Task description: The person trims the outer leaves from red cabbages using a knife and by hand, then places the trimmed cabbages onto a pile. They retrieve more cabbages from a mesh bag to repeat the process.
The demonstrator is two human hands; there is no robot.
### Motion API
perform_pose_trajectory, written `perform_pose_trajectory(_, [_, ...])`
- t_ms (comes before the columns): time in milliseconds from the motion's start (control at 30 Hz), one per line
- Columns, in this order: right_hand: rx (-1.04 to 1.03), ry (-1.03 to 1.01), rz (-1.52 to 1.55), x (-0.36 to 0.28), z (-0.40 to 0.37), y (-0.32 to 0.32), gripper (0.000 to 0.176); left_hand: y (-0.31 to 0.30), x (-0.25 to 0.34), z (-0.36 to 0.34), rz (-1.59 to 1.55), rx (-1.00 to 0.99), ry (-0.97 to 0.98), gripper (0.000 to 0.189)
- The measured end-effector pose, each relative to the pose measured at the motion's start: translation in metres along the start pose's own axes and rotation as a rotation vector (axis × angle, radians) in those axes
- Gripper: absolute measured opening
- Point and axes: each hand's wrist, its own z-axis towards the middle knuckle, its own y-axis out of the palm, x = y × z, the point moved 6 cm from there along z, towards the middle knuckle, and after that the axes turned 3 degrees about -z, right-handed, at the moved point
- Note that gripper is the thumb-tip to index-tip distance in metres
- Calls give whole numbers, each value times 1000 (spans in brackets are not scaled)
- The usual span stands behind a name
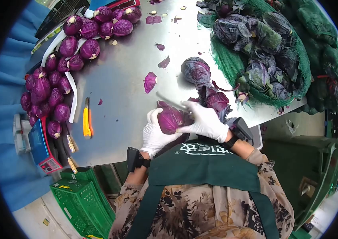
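A peeled red cabbage (171,119) is held in front of my apron, above the near edge of the metal table (117,83). My left hand (155,135), in a white glove, is closed around its left side. My right hand (205,122), also gloved, grips a knife (171,100) whose thin blade points up and left over the cabbage; its handle is hidden by the fingers. The right thumb rests against the cabbage's right side. Just beyond that hand are loose dark outer leaves (218,101) and an unpeeled red cabbage (195,70).
Several peeled cabbages (41,89) line the left and far-left side. A yellow cutter (87,119) lies left, near wooden-handled tools (71,143) and a blue-red scale (43,145). At right, a green net sack (232,59) holds dark cabbages. Green crates (81,199) stand below left.
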Motion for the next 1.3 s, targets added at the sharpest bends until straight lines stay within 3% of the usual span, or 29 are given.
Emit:
perform_pose_trajectory(100, [-46, -97, -109, 3, 8, 15, 75, 1, -5, -1, -1, -79, -71, 98])
perform_pose_trajectory(200, [-123, -95, -17, 6, 11, 18, 61, 1, -7, -3, -22, -9, 9, 98])
perform_pose_trajectory(300, [10, -180, -130, -6, 7, 12, 38, 4, -6, 1, -11, -73, -73, 98])
perform_pose_trajectory(400, [77, -160, -191, 5, 9, 20, 33, 4, -6, 0, -82, -58, -58, 97])
perform_pose_trajectory(467, [124, -132, -106, 9, 10, 16, 25, 2, -5, -2, -64, 6, 25, 96])
perform_pose_trajectory(533, [-8, 97, 214, 22, 11, 22, 20, 1, -11, -7, -53, 22, 44, 98])
perform_pose_trajectory(567, [-2, 30, 224, 14, 9, 22, 19, 0, -14, -9, -80, 10, -2, 100])
perform_pose_trajectory(633, [-1, -55, 232, -2, 2, 21, 21, -2, -20, -12, -106, -1, -59, 103])
perform_pose_trajectory(733, [35, -129, 216, -7, 0, 24, 21, 14, -38, -14, -685, -154, -421, 89])
perform_pose_trajectory(767, [81, -161, 196, -6, 0, 21, 21, 12, -37, -13, -687, -103, -379, 82])
perform_pose_trajectory(800, [60, -22, 288, 5, 1, 19, 22, 12, -41, -15, -687, -97, -379, 82])
perform_pose_trajectory(867, [221, 111, 353, 28, 2, -4, 21, 9, -39, -12, -714, -121, -227, 81])
perform_pose_trajectory(933, [413, 126, 210, 63, 0, -25, 20, 0, -33, -10, -630, -142, -187, 90])
perform_pose_trajectory(1000, [407, 430, 108, 99, -8, -50, 20, -6, -24, -6, -953, -140, -184, 93])
perform_pose_trajectory(1067, [306, 317, -37, 97, -13, -67, 24, -14, -17, 0, -995, -138, -143, 91])
perform_pose_trajectory(1133, [459, 85, -219, 60, -22, -77, 38, -16, -14, 6, -1229, -132, -173, 90])
perform_pose_trajectory(1200, [478, 73, -177, 34, -24, -78, 50, -6, -16, 9, -1330, -154, -221, 84])
perform_pose_trajectory(1233, [446, 23, -93, 29, -22, -74, 53, 2, -12, 11, -1585, -158, -345, 85])
perform_pose_trajectory(1267, [229, 167, 54, 10, -18, -75, 56, 10, -8, 11, -1835, -160, -476, 87])
perform_pose_trajectory(1300, [153, 181, 169, -2, -16, -69, 56, 19, -12, 12, -1970, -160, -565, 85])
